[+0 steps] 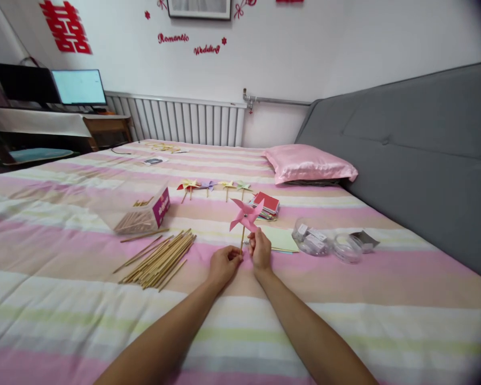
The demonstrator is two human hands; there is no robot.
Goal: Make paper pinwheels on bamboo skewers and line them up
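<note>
Left hand [223,264] pinches the foot of the thin stick; right hand [260,248] grips it higher, just under the pink pinwheel [246,214], held upright above the striped bedspread [344,289]. Risk: squeezing could snap the stick or crumple the vanes. Beyond-left, loose skewers [160,259]; farther, finished pinwheels [212,186].

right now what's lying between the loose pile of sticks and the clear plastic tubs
In the head view, both hands, left hand and right hand, hold the pink pinwheel there; a pale green sheet lies beside them.
</note>
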